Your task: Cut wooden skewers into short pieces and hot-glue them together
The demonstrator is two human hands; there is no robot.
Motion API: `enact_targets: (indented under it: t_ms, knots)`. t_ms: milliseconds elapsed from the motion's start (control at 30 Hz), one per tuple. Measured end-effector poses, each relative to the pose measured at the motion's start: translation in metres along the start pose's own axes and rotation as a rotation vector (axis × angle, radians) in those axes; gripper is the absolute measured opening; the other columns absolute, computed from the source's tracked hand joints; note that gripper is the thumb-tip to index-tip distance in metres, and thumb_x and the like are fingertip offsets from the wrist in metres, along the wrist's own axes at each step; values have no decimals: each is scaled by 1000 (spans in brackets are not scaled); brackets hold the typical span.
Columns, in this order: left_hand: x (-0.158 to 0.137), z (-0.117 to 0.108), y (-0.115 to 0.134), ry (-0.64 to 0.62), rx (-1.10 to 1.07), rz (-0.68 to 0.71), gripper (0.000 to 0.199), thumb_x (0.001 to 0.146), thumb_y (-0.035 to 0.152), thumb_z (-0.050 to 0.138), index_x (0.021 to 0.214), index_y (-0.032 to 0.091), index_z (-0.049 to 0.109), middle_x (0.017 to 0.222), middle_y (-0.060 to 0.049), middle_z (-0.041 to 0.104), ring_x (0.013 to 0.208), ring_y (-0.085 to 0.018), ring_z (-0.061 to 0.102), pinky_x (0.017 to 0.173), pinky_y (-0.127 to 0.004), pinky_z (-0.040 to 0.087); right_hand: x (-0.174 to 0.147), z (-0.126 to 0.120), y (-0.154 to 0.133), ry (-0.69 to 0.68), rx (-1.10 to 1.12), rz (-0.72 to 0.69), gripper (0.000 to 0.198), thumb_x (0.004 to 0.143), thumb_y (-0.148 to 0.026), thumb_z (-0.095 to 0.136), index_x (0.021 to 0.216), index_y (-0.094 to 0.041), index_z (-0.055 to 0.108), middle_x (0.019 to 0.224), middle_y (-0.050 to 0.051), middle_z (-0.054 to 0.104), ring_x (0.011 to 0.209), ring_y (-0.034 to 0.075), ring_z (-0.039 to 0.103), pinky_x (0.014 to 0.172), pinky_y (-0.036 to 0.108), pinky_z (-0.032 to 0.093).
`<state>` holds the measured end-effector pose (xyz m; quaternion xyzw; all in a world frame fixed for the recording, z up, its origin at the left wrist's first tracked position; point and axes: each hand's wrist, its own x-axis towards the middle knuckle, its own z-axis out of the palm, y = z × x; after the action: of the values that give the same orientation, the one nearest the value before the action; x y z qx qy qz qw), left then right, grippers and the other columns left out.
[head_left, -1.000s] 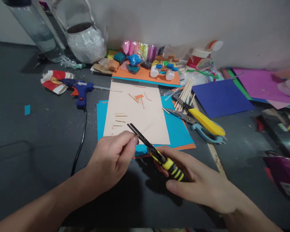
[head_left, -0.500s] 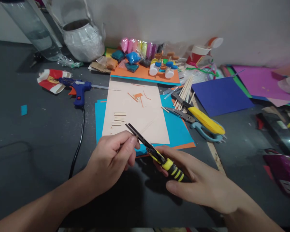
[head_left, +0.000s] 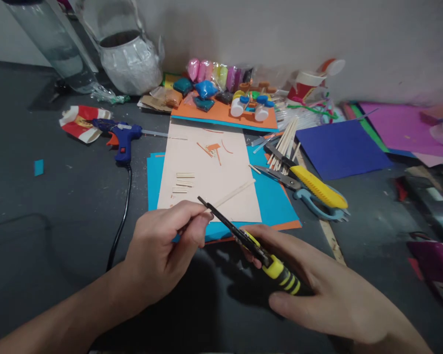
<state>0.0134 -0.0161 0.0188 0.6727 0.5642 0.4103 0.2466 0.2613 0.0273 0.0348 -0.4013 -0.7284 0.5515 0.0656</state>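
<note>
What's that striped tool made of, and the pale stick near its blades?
Blades: dark, satin metal perhaps, being slim and straight. Grip: likely plastic or rubber, with thick molded-looking bands. Stick: probably bare wood, pale and matte.

Craft workspace, dark table point(head_left: 77, 211), glue gun point(head_left: 124, 141), coloured paper point(head_left: 343, 150), wooden sticks point(head_left: 282, 141), bright plastic-wrapped packets point(head_left: 206, 89) near back edge

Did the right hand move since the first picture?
Yes: judged against the cream paper, the right hand shifted a little right and down in the picture.
</note>
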Motion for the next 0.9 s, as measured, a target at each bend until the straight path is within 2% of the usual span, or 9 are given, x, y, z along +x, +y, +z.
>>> enact_targets:
  t_ms: [200, 333, 767, 900]
  knots:
    - [2, 1, 5, -29, 31, 12, 31, 95, 14, 46, 66, 19, 55, 56, 7, 56, 48, -5, 53, 51, -20, 38, 3, 6, 0, -50, 79, -7, 65, 77, -18, 64, 139, -30, 50, 121, 1, 69, 103, 21, 67, 83, 26, 54]
    - [1, 3, 4, -32, 52, 25, 31, 95, 16, 47, 65, 19, 55, 55, 6, 56, 46, -6, 52, 49, -21, 36, 4, 7, -1, -59, 92, -12, 62, 78, -18, 65, 138, -27, 52, 119, 3, 70, 101, 21, 67, 82, 27, 54]
    - [1, 2, 6, -24, 116, 26, 30, 93, 18, 50, 65, 18, 57, 52, 5, 57, 43, -6, 50, 46, -20, 34, 5, 10, -1, -18, -40, -58, 59, 80, -23, 65, 138, -28, 52, 115, 2, 71, 97, 21, 67, 78, 26, 54]
    - [1, 3, 4, -11, 151, 42, 29, 93, 18, 50, 65, 17, 58, 53, 5, 57, 45, -6, 51, 48, -20, 35, 7, 11, -4, 14, -101, -51, 57, 79, -22, 65, 135, -27, 54, 119, 4, 70, 103, 23, 66, 80, 27, 54]
